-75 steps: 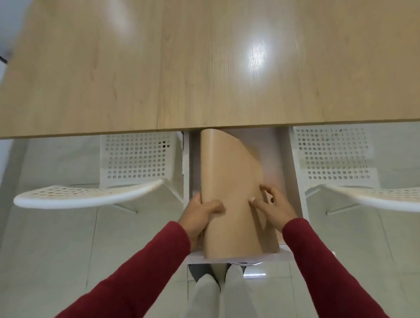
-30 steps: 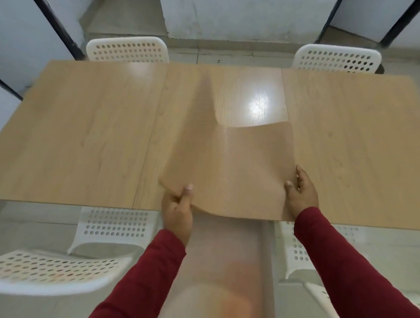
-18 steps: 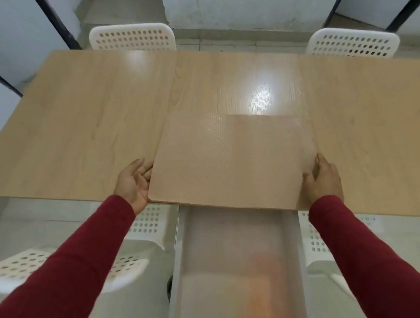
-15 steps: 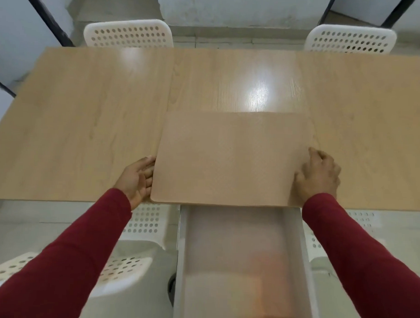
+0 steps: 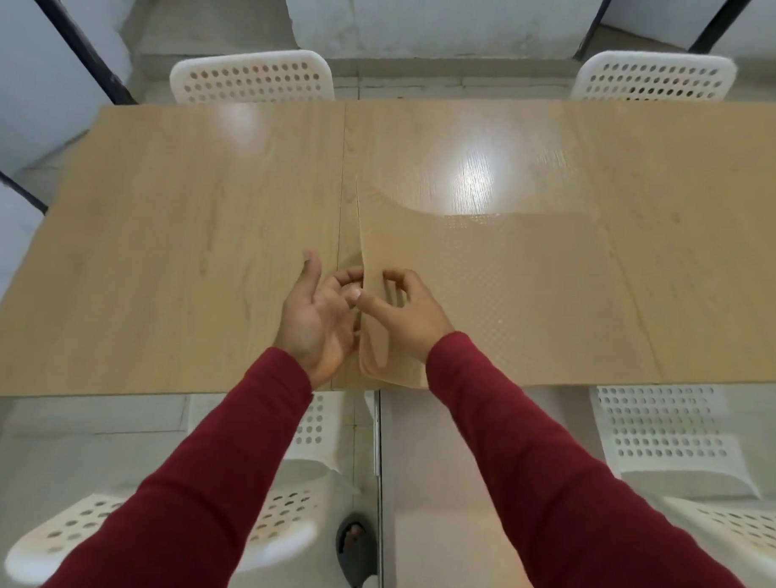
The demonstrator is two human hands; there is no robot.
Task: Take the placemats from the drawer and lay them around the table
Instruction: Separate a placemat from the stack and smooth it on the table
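A tan, dotted placemat stack (image 5: pixel 531 299) lies on the wooden table (image 5: pixel 181 242), at the near edge right of the middle seam. Its left edge is curled upward off the tabletop. My right hand (image 5: pixel 403 316) rests on that left edge, with thumb and fingers pinching the raised placemat. My left hand (image 5: pixel 315 317) is just left of the edge, thumb spread, fingertips touching the lifted edge from outside. The white drawer (image 5: pixel 414 492) stands pulled out below the table's near edge, partly hidden by my right arm.
Two white perforated chairs stand at the far side (image 5: pixel 253 78) (image 5: pixel 653 78). Two more are tucked at the near side, one at the left (image 5: pixel 149 527) and one at the right (image 5: pixel 663 435) of the drawer. A foot (image 5: pixel 355 543) shows on the floor.
The placemats lay flat with one hand at each side. Now my right hand has crossed to the left edge beside my left hand, and that edge is lifted.
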